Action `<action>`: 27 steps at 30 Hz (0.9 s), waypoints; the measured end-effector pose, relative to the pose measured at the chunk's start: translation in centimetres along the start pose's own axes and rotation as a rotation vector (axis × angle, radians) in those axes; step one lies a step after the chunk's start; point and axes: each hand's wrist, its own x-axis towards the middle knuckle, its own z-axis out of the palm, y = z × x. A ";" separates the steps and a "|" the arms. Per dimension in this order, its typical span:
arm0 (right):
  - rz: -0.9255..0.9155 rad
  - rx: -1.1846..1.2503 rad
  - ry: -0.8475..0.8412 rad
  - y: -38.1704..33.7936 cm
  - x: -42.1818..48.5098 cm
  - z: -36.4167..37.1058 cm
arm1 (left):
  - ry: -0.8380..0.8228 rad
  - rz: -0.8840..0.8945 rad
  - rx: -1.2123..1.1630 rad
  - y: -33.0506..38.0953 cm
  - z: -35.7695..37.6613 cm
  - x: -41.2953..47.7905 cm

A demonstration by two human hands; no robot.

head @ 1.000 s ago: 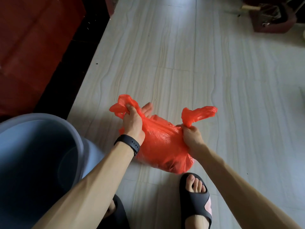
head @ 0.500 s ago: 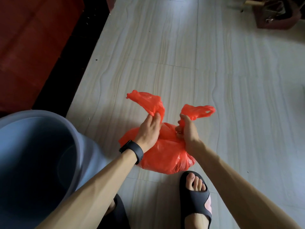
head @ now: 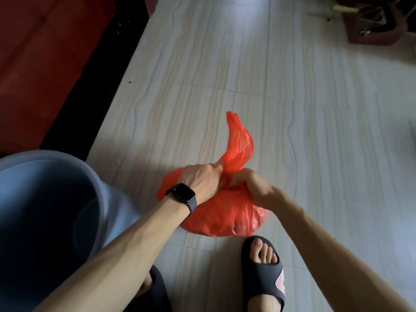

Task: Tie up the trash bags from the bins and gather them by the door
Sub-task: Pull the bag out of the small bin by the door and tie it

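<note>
Pale tiled floor bears a red trash bag; left hand and right hand clench its gathered neck.

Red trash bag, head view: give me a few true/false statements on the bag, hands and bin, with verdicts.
1. The left hand and the right hand both grip the red trash bag at its gathered top. True.
2. The bag sits inside the blue-grey bin. False: it rests on the tiled floor, right of the bin.
3. A black smartwatch is on the left wrist. True.
4. No part of the bag rises above the hands. False: one bag handle sticks up past them.
5. The right foot is bare. False: it wears a black slide sandal.
</note>
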 end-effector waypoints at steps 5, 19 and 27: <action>0.037 0.196 -0.049 0.8 0.1 -0.1 | -0.027 0.101 0.184 1.5 0.0 -0.3; 0.153 0.671 0.082 0.9 0.3 -1.6 | -0.057 -0.089 -0.692 0.9 1.4 -1.6; -0.122 0.160 -0.119 1.7 -1.6 -2.8 | -0.649 -0.568 -1.550 -2.3 -1.2 0.9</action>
